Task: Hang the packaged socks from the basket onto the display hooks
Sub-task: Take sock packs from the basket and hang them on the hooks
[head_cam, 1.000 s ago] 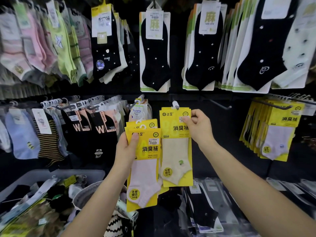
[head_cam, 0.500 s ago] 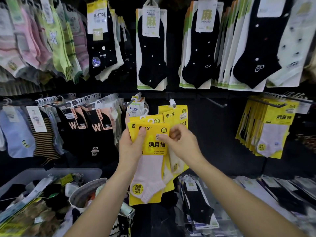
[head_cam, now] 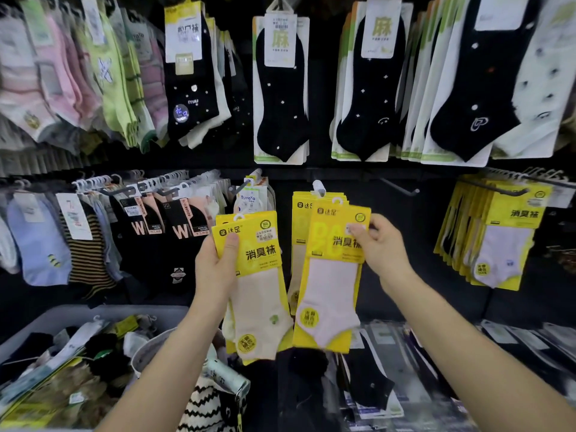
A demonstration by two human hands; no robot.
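Right hand [head_cam: 383,247] has pulled away, pinching one yellow-card pale sock pack [head_cam: 330,285], left hand [head_cam: 215,269] grips the stack [head_cam: 258,294]; seems light, stiff, so hold the header.

Upright yellow sock packs [head_cam: 335,244] (pale socks)

Bare hook [head_cam: 400,186] w/ open dark gap below, btwn centre yellow packs [head_cam: 300,219] & right yellow stack [head_cam: 498,232]; left rows [head_cam: 140,213] packed tight.

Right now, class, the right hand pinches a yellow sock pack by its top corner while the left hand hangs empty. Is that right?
No. The head view shows the left hand gripping a stack of yellow packs. The right hand does pinch its yellow sock pack.
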